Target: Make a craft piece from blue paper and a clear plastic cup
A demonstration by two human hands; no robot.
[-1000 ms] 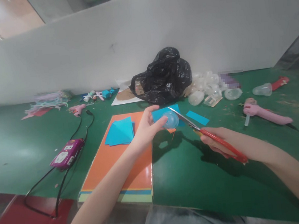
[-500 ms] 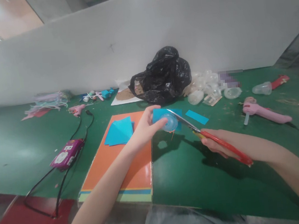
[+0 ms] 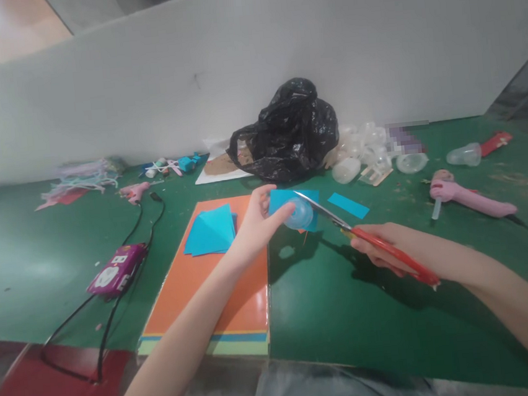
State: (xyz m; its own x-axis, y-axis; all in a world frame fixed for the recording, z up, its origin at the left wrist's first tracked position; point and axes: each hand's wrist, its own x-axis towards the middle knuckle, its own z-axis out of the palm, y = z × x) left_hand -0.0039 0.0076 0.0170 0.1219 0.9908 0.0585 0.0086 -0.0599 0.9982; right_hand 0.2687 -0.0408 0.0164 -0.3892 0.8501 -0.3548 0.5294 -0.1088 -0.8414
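Above the table, my left hand (image 3: 262,217) pinches a blue paper piece (image 3: 282,197) together with a clear round plastic cup (image 3: 301,213), thumb on the cup. My right hand (image 3: 381,246) is wrapped round the red handles of a pair of scissors (image 3: 395,254). The scissor blades reach over the blue paper, beside the cup; whether they are closed on the paper I cannot tell. A cut blue strip (image 3: 349,205) lies on the table just beyond the scissors. Left of my left hand, a stack of blue paper (image 3: 211,230) rests on orange sheets (image 3: 198,291).
A black plastic bag (image 3: 290,133) stands at the back, with clear plastic cups (image 3: 365,151) beside it. Pink glue guns lie at right (image 3: 472,198) and left (image 3: 135,192). A purple box (image 3: 118,271) with black cables sits at the left on the green table (image 3: 352,339).
The scissors and my right hand have shifted very slightly left and up. My left hand still holds the paper and cup in nearly the same place.
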